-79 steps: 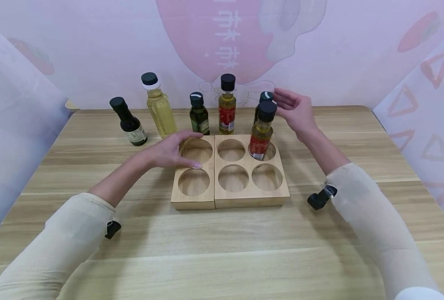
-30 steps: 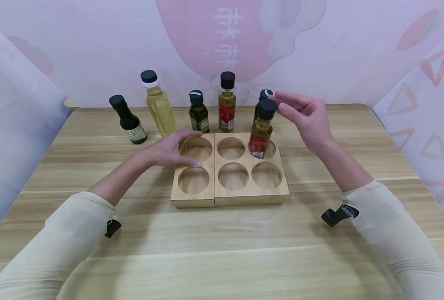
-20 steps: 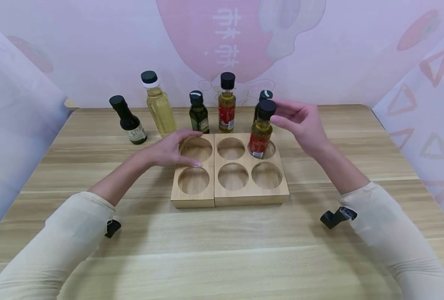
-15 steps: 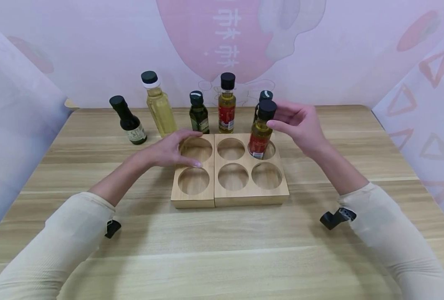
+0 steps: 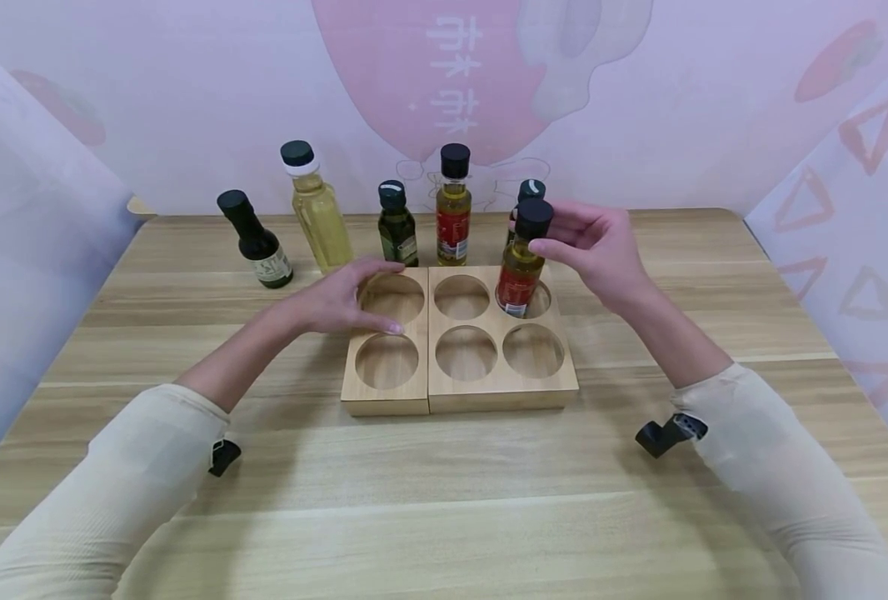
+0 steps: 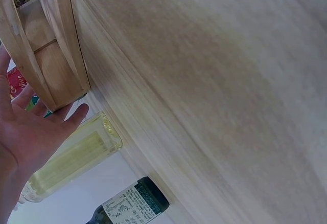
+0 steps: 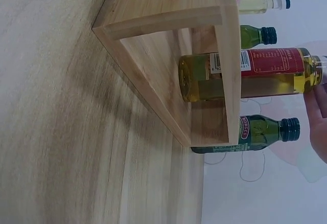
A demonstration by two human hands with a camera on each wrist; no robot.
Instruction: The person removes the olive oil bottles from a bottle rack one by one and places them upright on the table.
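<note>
In the head view my left hand [image 5: 339, 296] holds the left rear corner of the wooden bottle rack [image 5: 504, 397], its thumb between two holes. The left wrist view shows that hand [image 6: 30, 132] with fingers spread at the rack's end [image 6: 64, 75]. A red-labelled oil bottle [image 5: 517, 283] with a black cap leans in the rear right hole. My right hand [image 5: 597, 250] pinches this bottle just below the cap, thumb in front and fingers partly hidden behind. In the right wrist view the bottle's base [image 7: 191, 78] is inside the rack, with the right hand [image 7: 318, 111] at its neck.
Behind the rack stand a green bottle [image 5: 399, 233], another red-labelled bottle [image 5: 453, 225], and a dark-capped bottle [image 5: 531, 192] partly hidden. Left of it are a pale yellow oil bottle [image 5: 322, 221] and a small dark bottle [image 5: 264, 254]. The wall rises behind the table [image 5: 429, 500].
My right hand has come from beside the rear dark-capped bottle, moved out right, then lowered and moved left onto the red-labelled bottle's neck. The left hand and rack keep their places.
</note>
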